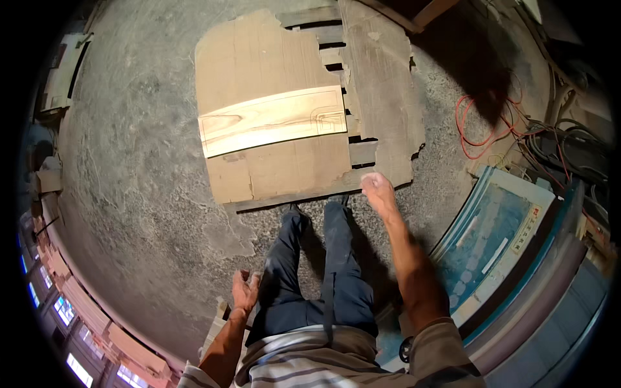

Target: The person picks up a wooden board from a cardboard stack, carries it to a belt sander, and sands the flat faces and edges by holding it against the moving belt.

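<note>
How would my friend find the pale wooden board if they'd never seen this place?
On the floor ahead of the person is a slatted pallet. Its left part is covered by a tan sheet with ragged edges. The wooden board lies across that sheet: it's the long, brighter, neat-edged piece with wavy grain and thin nested lines near its right end.

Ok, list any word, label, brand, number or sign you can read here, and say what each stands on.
Nothing can be read for certain.
Pale label with small red and dark marks, on the blue panel at right: too small and blurred to read.
White strip on the same panel: no writing can be made out.
Wooden board: grain and thin lines, no readable text.
</note>
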Demonstrator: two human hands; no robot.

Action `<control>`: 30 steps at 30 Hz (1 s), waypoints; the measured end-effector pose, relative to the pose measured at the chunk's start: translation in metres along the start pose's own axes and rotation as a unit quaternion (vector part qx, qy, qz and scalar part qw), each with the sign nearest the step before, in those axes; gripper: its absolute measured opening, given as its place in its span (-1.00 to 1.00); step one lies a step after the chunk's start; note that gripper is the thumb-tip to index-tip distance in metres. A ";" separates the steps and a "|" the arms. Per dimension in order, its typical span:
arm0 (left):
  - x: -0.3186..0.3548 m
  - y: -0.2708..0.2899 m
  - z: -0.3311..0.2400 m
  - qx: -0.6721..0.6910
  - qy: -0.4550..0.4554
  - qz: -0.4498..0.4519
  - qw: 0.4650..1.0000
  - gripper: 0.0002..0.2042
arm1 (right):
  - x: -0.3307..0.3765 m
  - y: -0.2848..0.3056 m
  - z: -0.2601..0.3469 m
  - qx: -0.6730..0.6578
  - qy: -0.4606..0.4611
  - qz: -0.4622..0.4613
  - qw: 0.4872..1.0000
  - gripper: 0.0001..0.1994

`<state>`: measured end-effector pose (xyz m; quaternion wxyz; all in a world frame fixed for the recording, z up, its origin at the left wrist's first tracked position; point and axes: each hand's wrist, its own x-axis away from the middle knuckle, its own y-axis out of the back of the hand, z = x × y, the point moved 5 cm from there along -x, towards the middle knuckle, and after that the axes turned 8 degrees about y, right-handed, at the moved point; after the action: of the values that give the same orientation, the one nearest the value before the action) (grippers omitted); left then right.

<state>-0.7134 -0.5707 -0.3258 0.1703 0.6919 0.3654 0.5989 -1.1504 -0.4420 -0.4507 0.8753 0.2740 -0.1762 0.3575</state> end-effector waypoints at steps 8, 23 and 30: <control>-0.041 -0.101 -0.057 -0.075 -0.071 0.028 0.994 -0.61 | -0.114 -0.046 -0.043 0.074 -0.030 0.078 0.994 -0.65; -0.104 -0.145 -0.062 -0.070 -0.108 0.064 0.990 -0.61 | -0.351 -0.137 -0.059 0.341 0.145 0.073 0.926 -0.26; -0.121 -0.139 -0.067 -0.035 -0.089 0.071 0.993 -0.66 | -0.398 -0.174 -0.048 0.518 0.211 0.107 0.822 -0.30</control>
<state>-0.8210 -0.5766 -0.4897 0.1829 0.7604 0.2774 0.5580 -1.2908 -0.7267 -0.7511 0.5766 0.5843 0.1956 0.5365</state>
